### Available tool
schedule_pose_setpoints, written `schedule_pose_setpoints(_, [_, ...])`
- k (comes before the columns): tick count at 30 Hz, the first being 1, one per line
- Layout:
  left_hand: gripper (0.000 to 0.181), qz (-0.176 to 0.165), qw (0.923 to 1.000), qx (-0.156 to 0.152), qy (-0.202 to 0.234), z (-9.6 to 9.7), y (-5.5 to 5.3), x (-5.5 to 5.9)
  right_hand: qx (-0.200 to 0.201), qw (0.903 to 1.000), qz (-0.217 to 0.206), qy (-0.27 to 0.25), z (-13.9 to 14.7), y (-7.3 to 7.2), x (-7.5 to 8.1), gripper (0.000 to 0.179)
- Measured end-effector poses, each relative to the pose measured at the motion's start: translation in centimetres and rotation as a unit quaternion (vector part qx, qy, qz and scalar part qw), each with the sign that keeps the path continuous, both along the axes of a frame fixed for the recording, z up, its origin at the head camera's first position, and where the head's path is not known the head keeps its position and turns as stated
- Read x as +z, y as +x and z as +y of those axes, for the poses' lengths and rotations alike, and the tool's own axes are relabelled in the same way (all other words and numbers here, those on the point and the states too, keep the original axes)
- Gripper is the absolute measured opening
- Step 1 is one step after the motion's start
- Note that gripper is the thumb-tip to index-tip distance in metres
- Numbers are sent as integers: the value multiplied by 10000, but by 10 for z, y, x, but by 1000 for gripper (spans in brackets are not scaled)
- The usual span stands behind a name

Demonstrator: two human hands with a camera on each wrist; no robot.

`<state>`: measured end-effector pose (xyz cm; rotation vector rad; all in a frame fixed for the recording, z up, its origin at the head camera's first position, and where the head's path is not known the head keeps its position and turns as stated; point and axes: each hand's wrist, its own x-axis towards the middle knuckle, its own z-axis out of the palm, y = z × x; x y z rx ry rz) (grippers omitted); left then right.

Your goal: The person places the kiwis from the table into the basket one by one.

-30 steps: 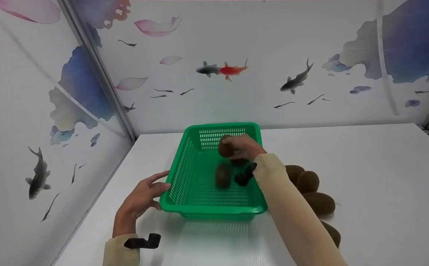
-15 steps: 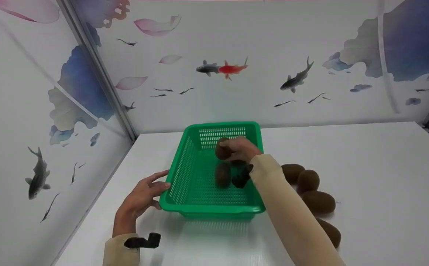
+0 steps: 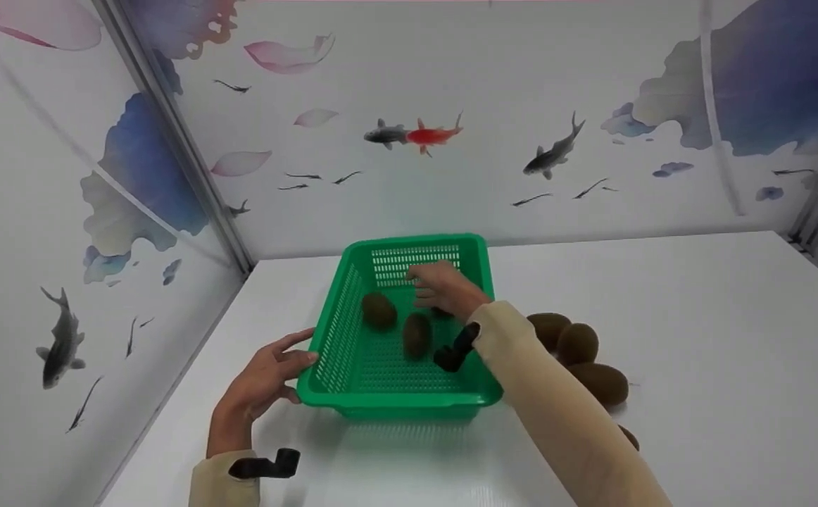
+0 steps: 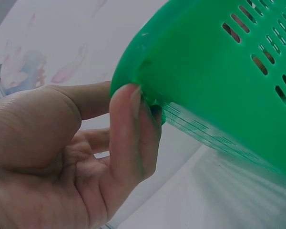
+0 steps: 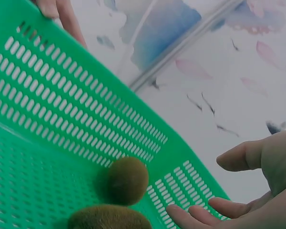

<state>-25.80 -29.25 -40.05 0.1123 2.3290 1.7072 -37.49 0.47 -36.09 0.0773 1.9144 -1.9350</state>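
- Kiwis [image 3: 379, 311]: two lie visible inside the green basket [image 3: 402, 401], a third mostly hidden behind the right hand [image 3: 444, 290]; other kiwis [image 3: 598, 384] rest on the table [image 3: 697, 338], right of the basket.
- Right hand: released, fingers spread, holding nothing.
- Left hand [image 3: 261, 377]: grips the basket's rim.
- Kiwi handling: probably light, fuzzy, non-slip, bruisable; grasp gently around the middle.
- Basket handling: likely light, slightly flexible plastic; hold by the rim.
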Motion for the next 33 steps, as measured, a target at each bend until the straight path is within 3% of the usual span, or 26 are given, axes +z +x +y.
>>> schedule_pose_setpoints(9, [70,114,9998,-145,38,-1,0,3,288,9979,511,-265,12,22,12,51])
schedule_pose_setpoints(18, [72,41,9998,-213,36,0,-1,2,491,9929,925,565,37,43,17,52])
schedule_pose_setpoints(33, [72,-3,9998,-170,-36,0,0,2,852,9789,1568,994,93,81,23,51])
